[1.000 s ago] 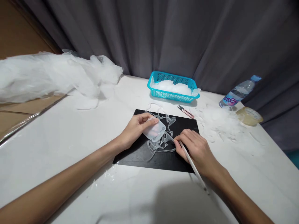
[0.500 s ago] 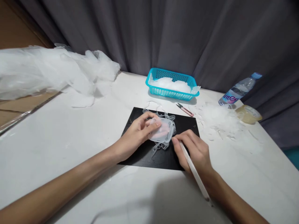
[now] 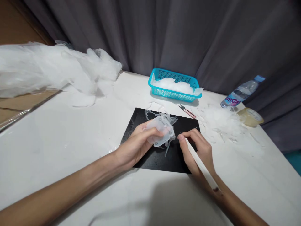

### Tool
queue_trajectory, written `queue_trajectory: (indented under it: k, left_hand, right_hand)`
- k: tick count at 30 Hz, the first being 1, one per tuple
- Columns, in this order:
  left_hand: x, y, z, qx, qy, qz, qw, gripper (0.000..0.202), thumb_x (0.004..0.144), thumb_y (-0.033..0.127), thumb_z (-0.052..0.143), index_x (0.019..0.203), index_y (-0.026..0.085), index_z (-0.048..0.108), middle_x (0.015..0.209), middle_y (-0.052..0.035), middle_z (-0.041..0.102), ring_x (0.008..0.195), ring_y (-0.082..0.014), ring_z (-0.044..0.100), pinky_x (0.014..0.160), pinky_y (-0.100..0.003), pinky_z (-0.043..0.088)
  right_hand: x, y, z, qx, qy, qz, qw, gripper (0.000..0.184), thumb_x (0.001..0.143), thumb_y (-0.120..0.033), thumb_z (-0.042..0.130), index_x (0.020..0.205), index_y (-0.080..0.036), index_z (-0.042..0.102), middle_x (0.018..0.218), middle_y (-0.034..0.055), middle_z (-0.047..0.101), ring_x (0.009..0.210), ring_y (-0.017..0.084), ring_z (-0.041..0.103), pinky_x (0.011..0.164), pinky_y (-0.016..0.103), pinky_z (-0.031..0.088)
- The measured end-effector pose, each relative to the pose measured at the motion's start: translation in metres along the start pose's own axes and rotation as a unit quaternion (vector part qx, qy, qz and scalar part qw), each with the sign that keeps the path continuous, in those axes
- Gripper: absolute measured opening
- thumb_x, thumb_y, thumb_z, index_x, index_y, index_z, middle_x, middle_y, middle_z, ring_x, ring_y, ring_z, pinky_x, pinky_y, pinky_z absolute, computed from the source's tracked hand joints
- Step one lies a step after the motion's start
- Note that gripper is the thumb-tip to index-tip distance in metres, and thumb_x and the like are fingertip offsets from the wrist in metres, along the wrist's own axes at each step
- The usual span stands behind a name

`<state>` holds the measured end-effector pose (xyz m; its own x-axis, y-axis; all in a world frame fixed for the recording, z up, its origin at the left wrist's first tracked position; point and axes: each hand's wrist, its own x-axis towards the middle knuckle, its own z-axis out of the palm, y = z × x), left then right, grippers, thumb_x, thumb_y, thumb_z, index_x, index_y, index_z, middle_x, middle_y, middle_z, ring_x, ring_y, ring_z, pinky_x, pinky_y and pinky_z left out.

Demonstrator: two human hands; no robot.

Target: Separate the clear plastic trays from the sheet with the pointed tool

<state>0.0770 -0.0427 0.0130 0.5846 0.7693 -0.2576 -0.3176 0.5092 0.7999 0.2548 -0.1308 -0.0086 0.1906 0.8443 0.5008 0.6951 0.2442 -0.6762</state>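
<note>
My left hand (image 3: 139, 141) is closed on a translucent, rounded plastic piece (image 3: 159, 127) with small ring-shaped holes near its edges, the thumb lying across its face. It is held tilted above a black mat (image 3: 152, 160). In my right hand (image 3: 196, 150) is a slim white pen-shaped tool (image 3: 201, 165), gripped like a pen, its rear end pointing back over the wrist. The tool's front tip, close to the piece's right edge, is too small to make out. Thin clear scrap strips (image 3: 173, 119) lie tangled on the mat behind and under the piece.
Pink-handled thread snips (image 3: 187, 111) lie behind the mat. Further back stands a turquoise basket (image 3: 175, 96) holding white translucent pieces. To the right are a heap of clear scraps (image 3: 221, 119), a tilted water bottle (image 3: 242, 93) and a yellowish container (image 3: 250, 117). White plastic bags (image 3: 58, 69) fill the left.
My left hand has turned the translucent piece, which now sits tilted and slightly further left. My right hand with the tool has drawn a little to the right, away from its edge.
</note>
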Motion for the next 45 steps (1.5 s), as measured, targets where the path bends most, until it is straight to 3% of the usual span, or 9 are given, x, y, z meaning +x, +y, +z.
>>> queue_trajectory:
  k: [3, 7, 11, 16, 23, 27, 34, 41, 45]
  left_hand:
    - [0.0, -0.001, -0.001, -0.005, -0.002, -0.001, 1.0, 0.021, 0.076, 0.011, 0.078, 0.095, 0.015, 0.074, 0.095, -0.002, 0.076, 0.09, -0.0143, 0.069, 0.082, -0.02, 0.053]
    - [-0.001, -0.002, -0.002, 0.025, -0.011, 0.001, 1.0, 0.02, 0.079, 0.018, 0.084, 0.089, 0.017, 0.066, 0.089, 0.0002, 0.072, 0.084, -0.0126, 0.067, 0.076, -0.019, 0.052]
    - [0.001, -0.003, -0.003, 0.075, -0.032, 0.015, 0.997, 0.023, 0.084, 0.027, 0.084, 0.092, 0.017, 0.065, 0.084, 0.0012, 0.069, 0.074, -0.0116, 0.064, 0.068, -0.02, 0.052]
    - [0.005, -0.005, -0.008, 0.157, -0.035, 0.065, 0.985, 0.029, 0.084, 0.033, 0.086, 0.091, 0.016, 0.063, 0.091, -0.0003, 0.07, 0.081, -0.0135, 0.066, 0.074, -0.022, 0.053]
    - [0.008, -0.009, -0.014, 0.189, -0.056, 0.075, 0.978, 0.03, 0.087, 0.036, 0.084, 0.095, 0.018, 0.061, 0.093, 0.0011, 0.07, 0.087, -0.0137, 0.066, 0.081, -0.023, 0.053]
    - [0.009, -0.013, -0.016, 0.2, -0.066, 0.074, 0.975, 0.034, 0.086, 0.036, 0.084, 0.098, 0.019, 0.057, 0.091, 0.0025, 0.068, 0.083, -0.0131, 0.065, 0.077, -0.023, 0.053]
    - [0.009, -0.011, -0.015, 0.275, -0.059, 0.098, 0.955, 0.034, 0.083, 0.037, 0.087, 0.096, 0.016, 0.064, 0.086, 0.0014, 0.067, 0.077, -0.0124, 0.061, 0.071, -0.021, 0.049]
    - [0.007, -0.009, -0.015, 0.285, -0.072, 0.039, 0.955, 0.033, 0.084, 0.04, 0.084, 0.102, 0.015, 0.072, 0.085, 0.0, 0.069, 0.075, -0.0134, 0.063, 0.068, -0.021, 0.049]
    - [0.009, -0.004, -0.02, 0.307, -0.083, 0.004, 0.948, 0.029, 0.084, 0.039, 0.083, 0.096, 0.014, 0.076, 0.077, 0.0013, 0.068, 0.067, -0.011, 0.058, 0.06, -0.019, 0.043]
  right_hand:
    - [-0.001, 0.001, 0.0, 0.024, -0.036, 0.034, 0.998, 0.028, 0.105, -0.023, 0.054, 0.079, -0.021, 0.065, 0.074, 0.0002, 0.059, 0.069, 0.015, 0.06, 0.066, 0.028, 0.046]
    - [-0.005, 0.0, 0.006, 0.086, -0.114, 0.029, 0.989, 0.03, 0.107, -0.026, 0.05, 0.083, -0.02, 0.068, 0.079, 0.0008, 0.06, 0.074, 0.015, 0.061, 0.073, 0.028, 0.047]
    - [-0.002, -0.002, 0.007, 0.12, -0.094, 0.053, 0.987, 0.024, 0.105, -0.027, 0.054, 0.088, -0.02, 0.068, 0.086, 0.0017, 0.06, 0.077, 0.015, 0.061, 0.075, 0.028, 0.047]
    - [0.005, -0.005, -0.003, 0.153, -0.099, 0.104, 0.978, 0.032, 0.105, -0.033, 0.054, 0.077, -0.021, 0.064, 0.079, 0.0, 0.057, 0.073, 0.014, 0.058, 0.068, 0.026, 0.046]
    - [0.006, 0.003, -0.005, 0.183, -0.115, 0.133, 0.967, 0.019, 0.104, -0.034, 0.056, 0.108, -0.022, 0.07, 0.08, -0.002, 0.057, 0.067, 0.013, 0.058, 0.065, 0.026, 0.047]
    - [0.008, 0.004, -0.005, 0.216, -0.133, 0.163, 0.953, 0.019, 0.102, -0.038, 0.06, 0.1, -0.021, 0.07, 0.073, -0.0038, 0.058, 0.064, 0.012, 0.055, 0.064, 0.024, 0.046]
    - [0.007, 0.003, -0.004, 0.188, -0.132, 0.154, 0.961, 0.02, 0.1, -0.037, 0.063, 0.091, -0.021, 0.068, 0.072, -0.0046, 0.057, 0.067, 0.011, 0.052, 0.066, 0.024, 0.042]
    - [0.006, 0.0, -0.007, 0.161, -0.154, 0.159, 0.962, 0.024, 0.1, -0.038, 0.062, 0.084, -0.02, 0.066, 0.069, -0.0048, 0.056, 0.066, 0.011, 0.05, 0.064, 0.023, 0.04]
    - [0.008, 0.014, -0.008, 0.139, -0.151, 0.194, 0.959, 0.029, 0.099, -0.045, 0.062, 0.083, -0.021, 0.065, 0.065, -0.005, 0.053, 0.059, 0.012, 0.048, 0.056, 0.024, 0.036]
